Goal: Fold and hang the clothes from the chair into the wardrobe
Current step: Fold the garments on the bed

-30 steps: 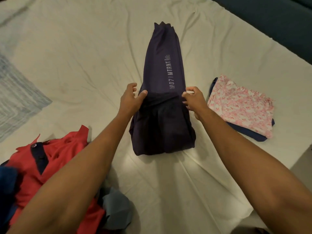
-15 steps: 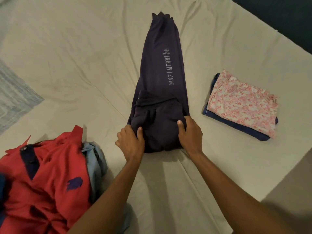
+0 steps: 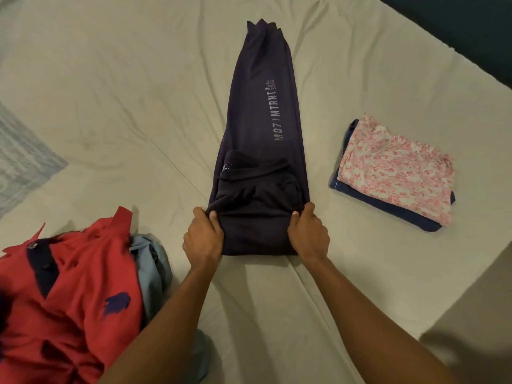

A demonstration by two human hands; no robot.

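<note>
Hands point(image 3: 203, 239) now gripping half-folded trousers point(image 3: 263, 151)

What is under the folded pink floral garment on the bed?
A folded navy garment lies under the pink floral garment, its edges showing on the left and near sides. Most of it is covered, so its type is unclear.

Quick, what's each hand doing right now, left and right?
Left hand: closed, pinching the left edge of the dark trousers.
Right hand: closed, pinching their right edge.
</note>
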